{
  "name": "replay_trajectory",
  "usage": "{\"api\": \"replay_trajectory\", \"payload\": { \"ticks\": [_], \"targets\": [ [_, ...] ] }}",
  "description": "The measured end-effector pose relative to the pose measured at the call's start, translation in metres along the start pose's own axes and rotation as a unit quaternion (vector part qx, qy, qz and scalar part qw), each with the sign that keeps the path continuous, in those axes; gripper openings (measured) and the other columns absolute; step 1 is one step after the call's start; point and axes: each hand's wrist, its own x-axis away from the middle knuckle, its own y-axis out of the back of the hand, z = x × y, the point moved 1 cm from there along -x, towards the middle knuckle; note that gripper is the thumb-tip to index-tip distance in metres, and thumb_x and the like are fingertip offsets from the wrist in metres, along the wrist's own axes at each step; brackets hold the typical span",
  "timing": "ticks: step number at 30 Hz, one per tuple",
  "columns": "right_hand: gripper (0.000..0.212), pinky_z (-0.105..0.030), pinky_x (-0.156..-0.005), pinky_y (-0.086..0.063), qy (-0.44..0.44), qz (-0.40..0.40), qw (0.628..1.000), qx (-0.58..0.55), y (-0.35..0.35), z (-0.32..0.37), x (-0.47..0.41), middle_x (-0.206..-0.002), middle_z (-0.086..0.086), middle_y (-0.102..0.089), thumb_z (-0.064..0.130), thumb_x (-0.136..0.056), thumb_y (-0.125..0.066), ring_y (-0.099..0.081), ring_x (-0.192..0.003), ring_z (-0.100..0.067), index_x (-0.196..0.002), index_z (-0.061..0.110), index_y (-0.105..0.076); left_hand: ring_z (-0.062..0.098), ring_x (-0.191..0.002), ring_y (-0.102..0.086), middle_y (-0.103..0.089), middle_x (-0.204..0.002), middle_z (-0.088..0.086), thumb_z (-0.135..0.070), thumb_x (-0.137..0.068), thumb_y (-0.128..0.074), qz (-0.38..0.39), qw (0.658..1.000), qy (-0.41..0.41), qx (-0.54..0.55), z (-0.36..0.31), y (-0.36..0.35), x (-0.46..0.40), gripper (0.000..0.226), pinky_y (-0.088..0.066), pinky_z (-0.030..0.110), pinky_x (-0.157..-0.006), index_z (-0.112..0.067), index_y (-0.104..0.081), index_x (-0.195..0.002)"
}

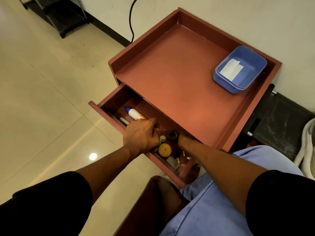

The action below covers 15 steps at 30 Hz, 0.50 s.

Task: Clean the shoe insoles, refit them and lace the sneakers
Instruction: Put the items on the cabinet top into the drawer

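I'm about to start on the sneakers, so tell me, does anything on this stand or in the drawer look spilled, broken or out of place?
Nothing looks spilled or broken. The blue tub sits upright on the stand top with a white sheet inside. The open drawer holds small clutter, including a glue bottle lying on its side. No sneakers or insoles are in view.

head cam, worn on my head | wide angle, looks forward and steeply down, frame tilted | near: my arms enter from the bottom edge, my lap at lower right | cabinet (pixel 179 74) fills centre and upper right, open drawer (pixel 109 114) mid-frame | floor (pixel 42 82) across the left | only view
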Motion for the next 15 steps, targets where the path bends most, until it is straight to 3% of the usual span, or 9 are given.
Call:
{"api": "replay_trajectory", "payload": {
  "ticks": [1,3,5,7,10,12,15],
  "targets": [
    [0.042,-0.036,-0.115,-0.027,0.036,0.010,0.996,0.076,0.002,0.001,0.002,-0.155,-0.021,-0.040,0.014,-0.110,-0.034,-0.038,-0.142,-0.034,-0.146,-0.005,-0.041,0.017,-0.074,-0.067,-0.072,-0.089,-0.004,-0.041,-0.086,-0.057,0.002,1.000,-0.001,-0.001,0.000,-0.001,-0.001,0.020,-0.057,0.029,-0.064,-0.027,-0.063,-0.099],
    [0.044,-0.035,-0.117,-0.024,0.066,-0.002,0.993,0.098,0.006,0.004,0.002,-0.157,-0.019,-0.036,0.018,-0.110,-0.032,-0.035,-0.145,-0.032,-0.148,-0.003,-0.037,0.017,-0.074,-0.067,-0.072,-0.089,-0.003,-0.041,-0.086,-0.057,0.004,1.000,0.000,-0.002,0.001,-0.002,-0.002,0.021,-0.059,0.030,-0.065,-0.027,-0.063,-0.099],
    [0.040,-0.035,-0.113,-0.030,0.054,-0.023,0.997,0.047,0.002,-0.001,-0.010,-0.155,-0.018,-0.039,0.023,-0.110,-0.035,-0.039,-0.140,-0.031,-0.143,0.003,-0.045,0.018,-0.075,-0.068,-0.072,-0.090,-0.003,-0.041,-0.086,-0.057,0.006,1.000,-0.001,-0.002,0.001,-0.004,-0.002,0.021,-0.060,0.032,-0.067,-0.026,-0.063,-0.100],
    [0.021,-0.034,-0.090,-0.044,0.069,0.015,0.996,0.048,-0.008,-0.001,-0.017,-0.131,-0.019,-0.055,0.024,-0.108,-0.040,-0.050,-0.112,-0.030,-0.108,0.013,-0.058,0.018,-0.074,-0.068,-0.072,-0.090,-0.002,-0.041,-0.086,-0.057,0.005,1.000,-0.002,-0.003,0.001,-0.004,-0.001,0.021,-0.060,0.032,-0.067,-0.026,-0.063,-0.100],
    [0.034,-0.027,-0.074,-0.041,0.068,0.020,0.993,0.094,-0.013,-0.009,-0.032,-0.086,-0.009,-0.050,0.024,-0.109,-0.031,-0.047,-0.079,-0.021,-0.079,0.016,-0.046,0.018,-0.075,-0.068,-0.072,-0.090,-0.002,-0.041,-0.086,-0.057,0.008,1.000,0.000,-0.003,0.002,-0.004,-0.001,0.021,-0.060,0.031,-0.067,-0.026,-0.063,-0.100],
    [0.035,-0.026,-0.074,-0.041,0.094,0.011,0.987,0.127,-0.015,-0.016,-0.045,-0.086,-0.006,-0.046,0.023,-0.109,-0.030,-0.045,-0.076,-0.018,-0.077,0.019,-0.042,0.018,-0.075,-0.068,-0.072,-0.090,-0.003,-0.042,-0.086,-0.057,0.010,1.000,0.001,-0.004,0.003,-0.005,-0.001,0.022,-0.059,0.031,-0.067,-0.026,-0.062,-0.100],
    [0.036,-0.028,-0.085,-0.035,0.083,0.012,0.983,0.161,-0.008,-0.012,-0.031,-0.098,-0.007,-0.047,0.022,-0.109,-0.035,-0.045,-0.082,-0.019,-0.074,0.021,-0.039,0.018,-0.076,-0.068,-0.072,-0.091,-0.003,-0.041,-0.086,-0.057,0.010,1.000,0.000,-0.002,0.004,-0.005,-0.001,0.021,-0.059,0.031,-0.067,-0.026,-0.062,-0.100]
  ]
}}
